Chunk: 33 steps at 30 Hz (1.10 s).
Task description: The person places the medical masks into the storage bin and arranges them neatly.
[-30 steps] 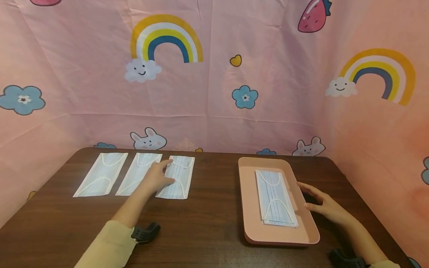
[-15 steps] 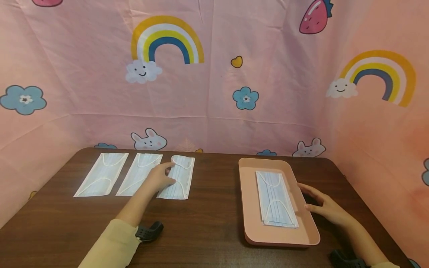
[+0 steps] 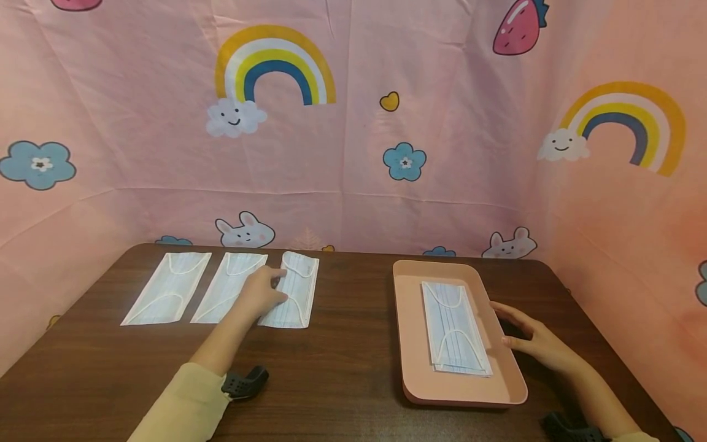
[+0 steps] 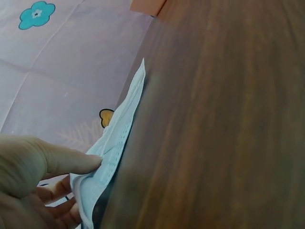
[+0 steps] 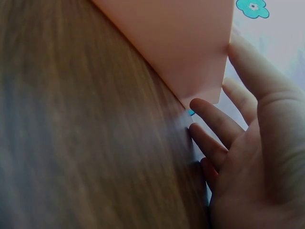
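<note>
face mask [image 3: 297,298] is toward nine o'clock from the pink tray [image 3: 412,350], its left edge pinched between thumb and fingers of the left hand [image 3: 258,294]; two more masks [image 3: 166,293] lie farther toward nine; right hand [image 3: 541,345], fingers loosely spread, touches the tray's three o'clock side.

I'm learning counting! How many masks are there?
At least 5: left mask, middle mask on the table, right mask in the left hand, two stacked masks in the tray; more may hide underneath.
</note>
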### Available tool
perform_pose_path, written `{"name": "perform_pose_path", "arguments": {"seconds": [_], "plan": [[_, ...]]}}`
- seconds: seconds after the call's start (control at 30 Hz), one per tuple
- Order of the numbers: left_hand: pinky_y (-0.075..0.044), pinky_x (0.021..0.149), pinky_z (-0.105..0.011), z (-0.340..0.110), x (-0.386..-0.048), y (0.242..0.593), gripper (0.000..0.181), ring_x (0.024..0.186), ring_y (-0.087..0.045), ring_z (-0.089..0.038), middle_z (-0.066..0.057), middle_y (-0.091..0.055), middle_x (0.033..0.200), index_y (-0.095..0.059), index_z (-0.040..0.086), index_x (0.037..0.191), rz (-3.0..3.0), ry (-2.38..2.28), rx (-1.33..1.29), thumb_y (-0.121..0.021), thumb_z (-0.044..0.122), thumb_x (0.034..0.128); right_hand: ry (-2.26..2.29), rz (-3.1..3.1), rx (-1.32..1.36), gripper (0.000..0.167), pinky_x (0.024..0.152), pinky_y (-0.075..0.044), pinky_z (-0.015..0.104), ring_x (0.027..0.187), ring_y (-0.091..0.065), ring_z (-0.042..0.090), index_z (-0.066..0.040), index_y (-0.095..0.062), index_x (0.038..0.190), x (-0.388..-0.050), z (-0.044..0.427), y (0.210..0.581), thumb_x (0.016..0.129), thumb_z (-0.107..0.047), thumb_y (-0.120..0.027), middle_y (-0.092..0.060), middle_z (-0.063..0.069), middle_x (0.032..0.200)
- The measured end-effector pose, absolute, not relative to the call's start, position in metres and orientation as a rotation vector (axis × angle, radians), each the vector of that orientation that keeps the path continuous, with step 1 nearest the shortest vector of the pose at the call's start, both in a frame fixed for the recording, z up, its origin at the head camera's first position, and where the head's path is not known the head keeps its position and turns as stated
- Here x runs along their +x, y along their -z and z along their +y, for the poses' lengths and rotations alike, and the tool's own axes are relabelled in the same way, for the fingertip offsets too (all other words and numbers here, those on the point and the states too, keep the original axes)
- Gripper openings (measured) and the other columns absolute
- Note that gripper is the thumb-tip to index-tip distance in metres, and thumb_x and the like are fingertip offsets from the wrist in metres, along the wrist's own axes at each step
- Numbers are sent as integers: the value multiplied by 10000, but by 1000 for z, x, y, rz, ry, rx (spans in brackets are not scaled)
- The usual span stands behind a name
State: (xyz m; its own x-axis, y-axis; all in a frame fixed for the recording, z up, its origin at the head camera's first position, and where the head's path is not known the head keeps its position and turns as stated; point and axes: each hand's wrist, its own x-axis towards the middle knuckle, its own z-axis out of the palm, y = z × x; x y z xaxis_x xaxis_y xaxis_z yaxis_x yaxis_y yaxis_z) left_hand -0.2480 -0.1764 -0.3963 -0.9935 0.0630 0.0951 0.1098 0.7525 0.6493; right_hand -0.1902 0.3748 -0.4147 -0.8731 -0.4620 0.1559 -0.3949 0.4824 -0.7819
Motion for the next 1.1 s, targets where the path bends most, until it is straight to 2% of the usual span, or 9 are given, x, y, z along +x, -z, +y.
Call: {"name": "perform_pose_path", "arguments": {"seconds": [0.13, 0.3, 0.7, 1.1], "plan": [[-415, 927, -555, -178, -250, 398, 552, 1098, -506, -458, -318, -521, 1213, -551, -90, 1269, -2850, 1129, -126, -720, -47, 746, 1357, 2645, -761, 622, 909, -411, 235, 1206, -411, -35, -64, -365, 1463, -190, 375, 415, 891, -13, -604, -406, 240, 1411], [-328, 997, -605, -182, -253, 400, 613, 1239, -387, -508, -320, -484, 1309, -522, -46, 1320, -2875, 1171, -103, -724, -35, 741, 1359, 2641, -754, 619, 903, -416, 239, 1198, -415, -37, -60, -364, 1462, -190, 374, 414, 893, -14, -604, -404, 240, 1410], [-294, 1012, -620, -183, -250, 399, 589, 1281, -322, -519, -310, -422, 1378, -519, -50, 1325, -2900, 1263, -91, -706, -10, 767, 1373, 2639, -769, 616, 903, -416, 238, 1199, -417, -34, -50, -370, 1456, -189, 374, 414, 889, -5, -608, -408, 260, 1399], [-330, 1002, -598, -176, -244, 382, 607, 1297, -327, -495, -256, -374, 1444, -487, 43, 1393, -2809, 1386, -174, -695, 39, 823, 1381, 2643, -813, 621, 909, -411, 226, 1215, -412, -26, -45, -370, 1458, -187, 374, 413, 888, 16, -610, -416, 252, 1400]]}}
